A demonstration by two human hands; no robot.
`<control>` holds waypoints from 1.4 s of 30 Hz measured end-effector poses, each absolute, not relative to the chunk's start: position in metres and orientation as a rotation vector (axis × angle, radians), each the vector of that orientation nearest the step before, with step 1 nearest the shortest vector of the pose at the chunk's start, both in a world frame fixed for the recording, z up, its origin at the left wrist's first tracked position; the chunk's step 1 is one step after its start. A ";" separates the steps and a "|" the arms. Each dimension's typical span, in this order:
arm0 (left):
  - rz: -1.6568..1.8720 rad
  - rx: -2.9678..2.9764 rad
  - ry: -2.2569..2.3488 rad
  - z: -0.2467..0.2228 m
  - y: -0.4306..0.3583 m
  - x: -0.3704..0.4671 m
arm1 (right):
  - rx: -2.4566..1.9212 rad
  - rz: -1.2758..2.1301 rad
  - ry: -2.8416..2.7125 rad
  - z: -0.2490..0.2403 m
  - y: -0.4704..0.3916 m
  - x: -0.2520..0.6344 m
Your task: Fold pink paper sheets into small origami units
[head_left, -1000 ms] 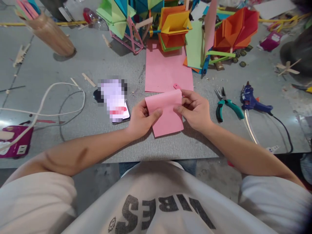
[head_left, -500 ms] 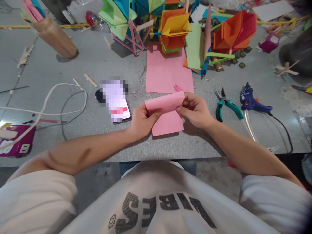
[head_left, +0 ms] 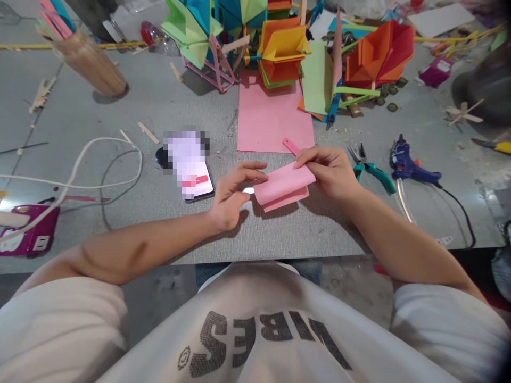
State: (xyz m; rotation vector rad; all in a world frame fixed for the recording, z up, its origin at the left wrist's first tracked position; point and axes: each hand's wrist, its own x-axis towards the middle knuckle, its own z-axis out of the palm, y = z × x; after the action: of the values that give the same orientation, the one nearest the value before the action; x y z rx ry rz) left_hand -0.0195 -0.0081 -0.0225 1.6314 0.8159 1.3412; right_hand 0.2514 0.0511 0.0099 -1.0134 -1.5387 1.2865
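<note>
A folded pink paper is held up over the near part of the table. My right hand pinches its upper right corner between thumb and fingers. Beside its left end is my left hand, fingers spread and curved, holding nothing; a fingertip is close to the paper, and whether it touches cannot be made out. Behind them a larger pink sheet lies flat, with a small pink strip at its lower right edge.
Left of my hands lies a lit phone. Pliers and a blue glue gun lie to the right. Folded paper shapes line the back. A wooden cup and white cable are at left.
My left hand has let go of the pink paper and opened. The paper is now folded over into a narrower piece, moved slightly right and tilted in my right hand.
</note>
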 end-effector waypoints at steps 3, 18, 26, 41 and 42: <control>1.263 2.090 0.960 -0.005 -0.019 -0.020 | -1.061 1.256 -1.631 0.020 0.044 0.247; 0.969 1.926 0.574 -0.016 -0.022 -0.015 | -0.480 0.666 -2.076 0.019 0.024 0.244; 1.016 1.962 0.418 -0.031 -0.019 -0.014 | -0.312 0.484 -2.293 0.019 0.021 0.244; 0.976 1.985 0.506 -0.027 -0.020 -0.015 | -0.326 0.486 -2.245 0.012 0.009 0.235; 0.967 1.992 0.530 -0.026 -0.020 -0.014 | -0.351 0.491 -2.226 0.011 0.006 0.233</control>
State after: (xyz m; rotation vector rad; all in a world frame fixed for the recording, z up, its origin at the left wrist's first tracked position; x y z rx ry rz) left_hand -0.0142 -0.0200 -0.0258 1.9921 0.5297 0.9672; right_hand 0.2326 0.0063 0.0107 -0.3506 -2.2259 0.4909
